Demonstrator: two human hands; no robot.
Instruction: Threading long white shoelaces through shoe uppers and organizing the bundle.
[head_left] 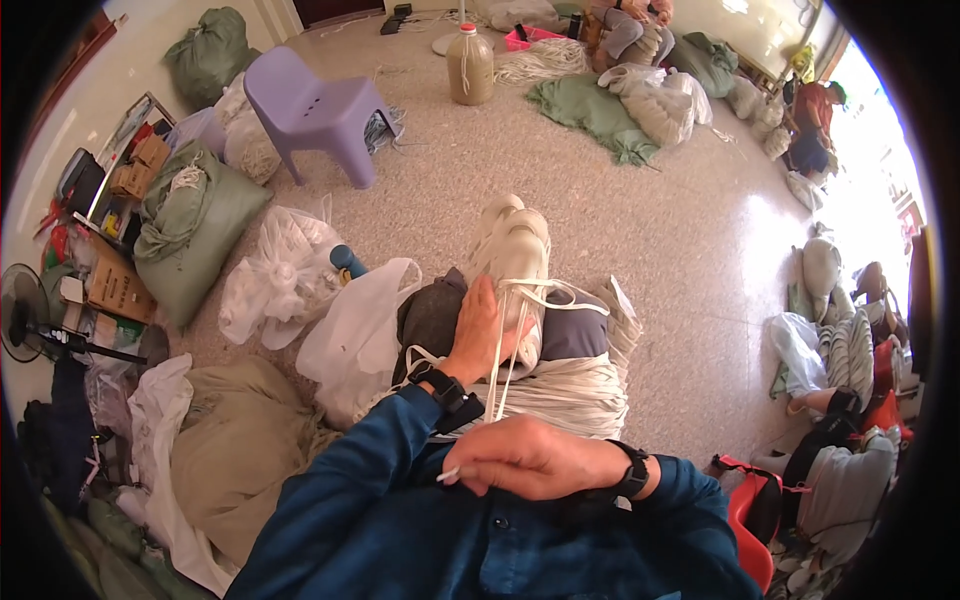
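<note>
Between my knees stands a stack of off-white rounded pieces [512, 245], with pale cord looped around its near end. My left hand [475, 335] is pressed against the near left side of this stack, its fingers and thumb around it. Strands of white cord [503, 390] run from the stack down toward my chest. There my right hand [530, 457] is closed in a pinch on the cord, and a short white end pokes out at its left. A thick bundle of off-white cords [575, 395] lies across my lap under both wrists.
A purple chair [310, 110] and a capped jug [470, 68] stand ahead. Stuffed green sacks [200, 225], clear bags [285, 275] and a small fan [25, 315] are at left. A red stool [750, 520] is close at right. Other people sit at the far right and right edge.
</note>
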